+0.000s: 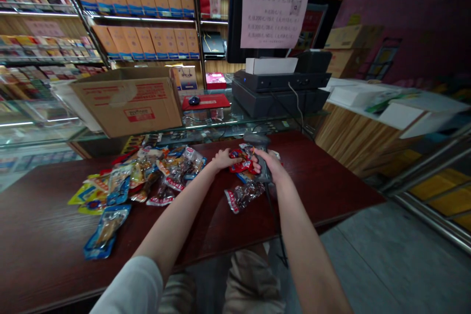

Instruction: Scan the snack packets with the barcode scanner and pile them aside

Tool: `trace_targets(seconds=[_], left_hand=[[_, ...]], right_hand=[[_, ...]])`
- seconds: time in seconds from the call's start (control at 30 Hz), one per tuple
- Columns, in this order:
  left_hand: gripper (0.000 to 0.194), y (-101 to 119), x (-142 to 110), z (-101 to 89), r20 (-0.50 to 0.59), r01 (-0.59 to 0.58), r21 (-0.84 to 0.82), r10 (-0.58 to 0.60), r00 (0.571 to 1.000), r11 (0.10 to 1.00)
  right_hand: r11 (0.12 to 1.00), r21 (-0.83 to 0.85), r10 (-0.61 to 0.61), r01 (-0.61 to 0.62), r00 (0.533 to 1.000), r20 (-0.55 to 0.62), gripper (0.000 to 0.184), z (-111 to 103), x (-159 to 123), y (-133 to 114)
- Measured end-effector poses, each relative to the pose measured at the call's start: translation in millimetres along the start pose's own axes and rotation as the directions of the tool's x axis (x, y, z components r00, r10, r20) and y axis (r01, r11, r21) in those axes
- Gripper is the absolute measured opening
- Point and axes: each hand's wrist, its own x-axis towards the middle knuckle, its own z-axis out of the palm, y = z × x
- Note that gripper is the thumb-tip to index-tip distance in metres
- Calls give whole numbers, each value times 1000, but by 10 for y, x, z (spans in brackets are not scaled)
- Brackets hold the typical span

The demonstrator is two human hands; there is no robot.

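My right hand [270, 163] is wrapped round the handle of a dark grey barcode scanner [257, 140], whose head is blurred and whose cable runs down past the table edge. Left of it, my left hand [222, 159] grips the edge of a red snack packet [239, 162], the thumb lying over it. Just below the hands lies a clear snack packet [245, 195] with a red-and-white end. A heap of mixed snack packets [147, 171] spreads to the left of my left arm. One blue-edged snack packet [106, 231] lies apart, closer to me.
The dark red wooden table [312, 176] ends in front of my legs. Behind it, a glass counter [209, 130] carries a cardboard box [128, 100], a mouse [194, 101] on a red mat and a dark till [275, 95]. A monitor bears a pink paper sign [274, 14].
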Motion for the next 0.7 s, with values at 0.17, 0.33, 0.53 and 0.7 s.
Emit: trace_targets(seconds=[0.17, 0.33, 0.53, 0.7], left_hand=[[91, -59, 53, -70, 86, -114, 49, 110, 990, 992], [78, -107, 89, -78, 79, -144, -2, 144, 986, 990], [49, -238, 66, 4, -92, -244, -78, 237, 967, 967], [64, -262, 0, -17, -153, -177, -138, 156, 976, 975]], right_hand=[[1000, -12, -1, 1, 1000, 14, 37, -21, 29, 37], [1000, -9, -4, 4, 1000, 18, 36, -33, 42, 59], [1000, -21, -4, 5, 1000, 20, 35, -25, 40, 72], [999, -45, 19, -18, 1000, 15, 36, 7, 18, 55]])
